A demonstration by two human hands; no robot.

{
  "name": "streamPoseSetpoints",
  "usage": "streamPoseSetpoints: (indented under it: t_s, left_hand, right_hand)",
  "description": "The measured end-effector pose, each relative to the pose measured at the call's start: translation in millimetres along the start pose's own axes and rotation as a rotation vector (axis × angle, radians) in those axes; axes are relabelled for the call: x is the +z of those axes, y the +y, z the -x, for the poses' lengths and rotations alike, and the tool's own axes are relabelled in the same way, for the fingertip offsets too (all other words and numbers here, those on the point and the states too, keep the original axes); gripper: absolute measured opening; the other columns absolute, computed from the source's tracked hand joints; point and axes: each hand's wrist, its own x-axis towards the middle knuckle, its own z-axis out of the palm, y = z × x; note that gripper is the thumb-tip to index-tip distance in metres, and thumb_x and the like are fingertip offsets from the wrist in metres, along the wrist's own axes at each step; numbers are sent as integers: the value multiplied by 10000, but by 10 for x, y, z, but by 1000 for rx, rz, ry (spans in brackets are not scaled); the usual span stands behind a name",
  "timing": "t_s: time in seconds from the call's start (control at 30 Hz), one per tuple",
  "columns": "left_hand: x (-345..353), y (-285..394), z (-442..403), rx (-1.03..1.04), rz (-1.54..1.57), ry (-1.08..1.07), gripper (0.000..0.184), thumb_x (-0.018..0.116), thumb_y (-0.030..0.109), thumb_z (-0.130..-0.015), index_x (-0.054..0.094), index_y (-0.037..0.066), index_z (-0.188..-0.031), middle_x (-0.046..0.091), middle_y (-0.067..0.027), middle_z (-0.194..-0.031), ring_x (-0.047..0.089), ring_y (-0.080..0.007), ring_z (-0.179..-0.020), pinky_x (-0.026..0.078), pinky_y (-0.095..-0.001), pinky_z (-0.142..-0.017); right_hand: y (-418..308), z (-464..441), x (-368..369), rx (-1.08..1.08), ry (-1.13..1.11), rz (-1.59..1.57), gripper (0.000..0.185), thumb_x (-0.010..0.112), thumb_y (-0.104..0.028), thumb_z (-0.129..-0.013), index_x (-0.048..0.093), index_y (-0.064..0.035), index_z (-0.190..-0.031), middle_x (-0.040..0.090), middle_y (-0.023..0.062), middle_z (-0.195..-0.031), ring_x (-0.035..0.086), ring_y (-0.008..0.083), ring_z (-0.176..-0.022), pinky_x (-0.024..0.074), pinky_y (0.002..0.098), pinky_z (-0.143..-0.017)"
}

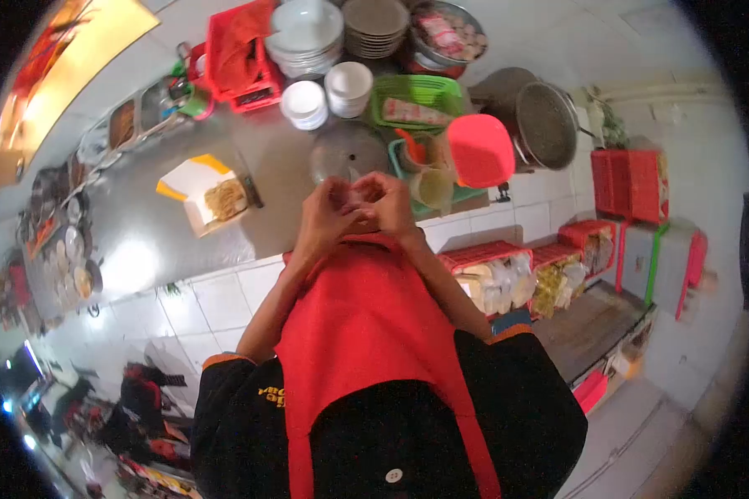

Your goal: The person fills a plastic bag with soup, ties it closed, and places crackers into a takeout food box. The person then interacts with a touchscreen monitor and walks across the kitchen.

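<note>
My left hand (328,218) and my right hand (394,206) meet in front of the red apron, over the counter's front edge. Both have bent fingers pinched close together around something small, pale and partly see-through; the fingers hide most of it. Just beyond them lies a round grey metal lid (329,150) with a dark spot in its middle. To the left, an open paper food box (193,214) with a yellow flap holds noodles (225,200). A short dark object (252,192) lies against the box's right side.
Behind the lid stand white bowls (305,105), stacked plates (306,37), a green basket (424,90) and a red basket (240,50). On the right are containers with a pink lid (480,151) and a large pot (546,125). Red crates (491,254) sit below the counter.
</note>
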Motion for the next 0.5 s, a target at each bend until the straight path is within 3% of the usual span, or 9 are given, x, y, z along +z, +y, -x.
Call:
streamPoseSetpoints:
  t_s: [0.03, 0.1, 0.13, 0.2, 0.23, 0.3, 0.43, 0.5]
  left_hand:
    - [19, -73, -23, 16, 9, -29, 385, 793, 172, -777, 609, -5, -1066, 667, -72, -936, 631, -131, -819, 512, -271, -721]
    - [-13, -178, -86, -197, 171, -123, 310, 791, 152, -772, 646, -27, -979, 691, -85, -876, 647, -143, -790, 519, -282, -715]
    - [-14, -199, -123, -187, 169, -144, 310, 791, 152, -772, 646, -27, -979, 691, -85, -876, 647, -143, -790, 519, -282, -715]
    - [-22, -228, -155, -181, 133, -106, 195, 786, 129, -746, 665, -12, -803, 689, -85, -731, 653, -135, -695, 514, -272, -646]
    - [-13, -210, -163, -177, 128, -119, 195, 786, 129, -746, 665, -12, -803, 689, -85, -731, 653, -135, -695, 514, -272, -646]
    - [-11, -127, -181, -121, 64, -79, 150, 761, 102, -765, 678, -9, -823, 701, -88, -755, 662, -135, -705, 519, -279, -646]
    - [46, 72, -182, 33, -178, -42, 160, 757, 95, -789, 680, -26, -860, 702, -84, -775, 658, -138, -703, 532, -282, -656]
    - [61, 46, -198, 32, -106, -70, 184, 751, 83, -795, 663, -4, -930, 699, -71, -799, 662, -147, -719, 524, -278, -662]
  right_hand:
    - [-74, 31, -11, 61, -30, 53, 319, 799, -78, -690, 677, -17, -977, 691, 42, -733, 632, 96, -680, 513, 267, -636]
    - [-231, 97, -102, 125, -36, 108, 372, 812, -67, -653, 674, -29, -996, 701, 56, -761, 636, 95, -691, 514, 271, -642]
    - [-308, 122, -137, 106, -103, 165, 331, 780, -24, -689, 657, -5, -996, 696, 46, -772, 627, 82, -702, 506, 249, -643]
    - [-291, 193, -173, 142, -151, 121, 285, 747, 20, -745, 625, 8, -1002, 686, 25, -787, 616, 78, -693, 498, 226, -632]
    - [-175, 225, -191, 142, -136, 117, 285, 747, 20, -745, 625, 8, -1002, 686, 25, -787, 616, 78, -693, 498, 226, -632]
    - [-8, 266, -209, 235, 35, -492, 312, 786, -47, -748, 631, -34, -1018, 702, 56, -864, 644, 106, -755, 498, 242, -639]
    - [89, 287, -171, 269, 119, -666, 247, 766, -45, -789, 571, -54, -941, 640, 11, -820, 600, 83, -760, 485, 234, -657]
    - [227, 258, -178, 112, 136, -604, 320, 795, -67, -759, 484, -73, -832, 544, -22, -754, 529, 57, -720, 459, 228, -648]
